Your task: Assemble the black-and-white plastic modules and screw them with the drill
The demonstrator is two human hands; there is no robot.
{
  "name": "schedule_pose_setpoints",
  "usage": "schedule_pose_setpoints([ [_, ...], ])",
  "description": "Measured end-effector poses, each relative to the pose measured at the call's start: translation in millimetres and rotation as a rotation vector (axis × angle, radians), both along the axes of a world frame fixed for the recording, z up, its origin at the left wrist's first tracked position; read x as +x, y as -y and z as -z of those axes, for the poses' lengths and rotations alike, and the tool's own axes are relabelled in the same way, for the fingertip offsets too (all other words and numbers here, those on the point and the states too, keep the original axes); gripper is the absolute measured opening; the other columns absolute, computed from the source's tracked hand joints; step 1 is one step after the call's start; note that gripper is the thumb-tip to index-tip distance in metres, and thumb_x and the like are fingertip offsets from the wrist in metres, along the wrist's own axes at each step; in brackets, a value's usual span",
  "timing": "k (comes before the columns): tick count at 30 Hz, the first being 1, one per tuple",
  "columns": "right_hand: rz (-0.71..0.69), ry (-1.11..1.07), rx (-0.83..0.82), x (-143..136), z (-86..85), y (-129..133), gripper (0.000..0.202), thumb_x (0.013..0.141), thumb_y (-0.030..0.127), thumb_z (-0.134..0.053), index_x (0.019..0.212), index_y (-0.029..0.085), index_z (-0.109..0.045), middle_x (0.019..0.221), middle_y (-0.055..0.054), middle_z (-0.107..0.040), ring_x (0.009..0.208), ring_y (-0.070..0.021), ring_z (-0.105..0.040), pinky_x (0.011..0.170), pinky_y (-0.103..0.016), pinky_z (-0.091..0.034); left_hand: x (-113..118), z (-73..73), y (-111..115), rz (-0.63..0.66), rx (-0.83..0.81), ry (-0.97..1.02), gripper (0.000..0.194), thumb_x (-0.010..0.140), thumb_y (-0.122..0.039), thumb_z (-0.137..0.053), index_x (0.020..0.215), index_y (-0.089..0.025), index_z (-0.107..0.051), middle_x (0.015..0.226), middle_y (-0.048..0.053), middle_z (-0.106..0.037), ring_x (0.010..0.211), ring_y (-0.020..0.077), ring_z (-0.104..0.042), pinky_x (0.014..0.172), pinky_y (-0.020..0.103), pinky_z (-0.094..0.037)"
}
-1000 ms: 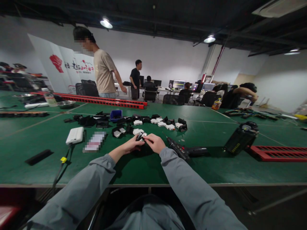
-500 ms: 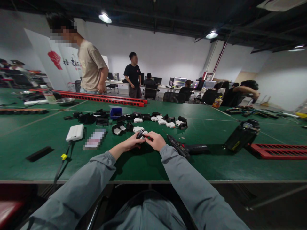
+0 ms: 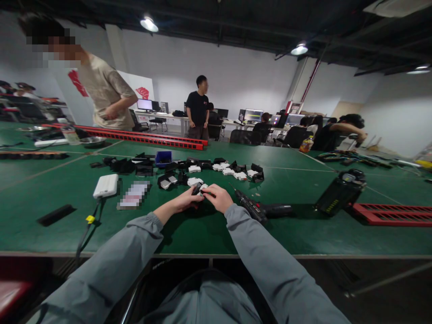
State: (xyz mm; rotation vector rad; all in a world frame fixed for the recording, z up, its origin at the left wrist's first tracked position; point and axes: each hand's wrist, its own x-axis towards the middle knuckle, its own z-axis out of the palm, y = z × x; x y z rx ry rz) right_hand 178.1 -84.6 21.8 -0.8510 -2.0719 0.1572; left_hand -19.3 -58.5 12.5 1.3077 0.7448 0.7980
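Observation:
My left hand (image 3: 185,200) is closed around a small black and white plastic part (image 3: 197,187), held just above the green table (image 3: 270,243). My right hand (image 3: 218,198) pinches at the right side of the same part, with thumb and forefinger together; whatever tiny piece sits between those fingertips is too small to make out. Just beyond the hands lie white plastic pieces (image 3: 195,182) and black plastic housings (image 3: 167,180). To the right of my right hand rests a black electric screwdriver (image 3: 251,206), its thin bit pointing away from me.
A white power bank (image 3: 105,186) with a cable and a phone (image 3: 135,195) lie on the left. Behind the parts is a blue bin (image 3: 163,158). A black cylindrical container (image 3: 340,191) and red slotted rails (image 3: 398,213) are on the right. People stand beyond the table.
Both my hands stay in nearly the same place on the part. In the background, the person in beige has moved left and the standing person in black slightly right.

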Motion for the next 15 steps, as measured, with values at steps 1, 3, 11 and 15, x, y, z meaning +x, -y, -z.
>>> schedule_pose_setpoints([
  [1,-0.004,-0.009,-0.004,0,0.2,0,0.022,0.092,0.028,-0.055,0.109,0.022,-0.068,0.100,-0.006,-0.064,0.094,-0.0172,-0.061,0.086,-0.029,-0.049,0,-0.2,0,0.001,0.000,0.002,0.065,0.068,-0.023,-0.077,0.126,-0.023,-0.048,0.102,0.005,-0.055,0.078,0.0134,-0.059,0.053,0.021,-0.050],
  [3,-0.019,-0.023,-0.012,-2,-0.2,1,0.023,0.092,0.027,-0.054,0.110,0.021,-0.068,0.099,-0.006,-0.064,0.093,-0.0170,-0.061,0.085,-0.029,-0.049,0,-0.7,1,-0.007,-0.002,0.002,0.064,0.069,-0.024,-0.076,0.126,-0.024,-0.048,0.101,0.004,-0.057,0.076,0.0133,-0.060,0.052,0.021,-0.050],
  [11,-0.025,-0.043,-0.062,-7,-6.0,9,0.038,0.093,0.017,-0.042,0.128,0.022,-0.057,0.107,-0.007,-0.059,0.086,-0.0151,-0.058,0.078,-0.028,-0.050,4,-1.4,0,-0.188,-0.067,0.075,0.040,0.072,-0.029,-0.068,0.110,-0.020,-0.058,0.086,0.002,-0.061,0.062,0.0124,-0.058,0.042,0.020,-0.045],
  [15,0.177,-0.134,-0.067,3,-1.3,-3,0.040,0.091,0.015,-0.039,0.128,0.019,-0.053,0.106,-0.008,-0.057,0.078,-0.0146,-0.056,0.076,-0.028,-0.050,1,-5.6,-8,-0.375,-0.192,0.184,0.028,0.072,-0.026,-0.061,0.098,-0.016,-0.060,0.076,0.004,-0.063,0.060,0.0146,-0.059,0.045,0.023,-0.046],
])
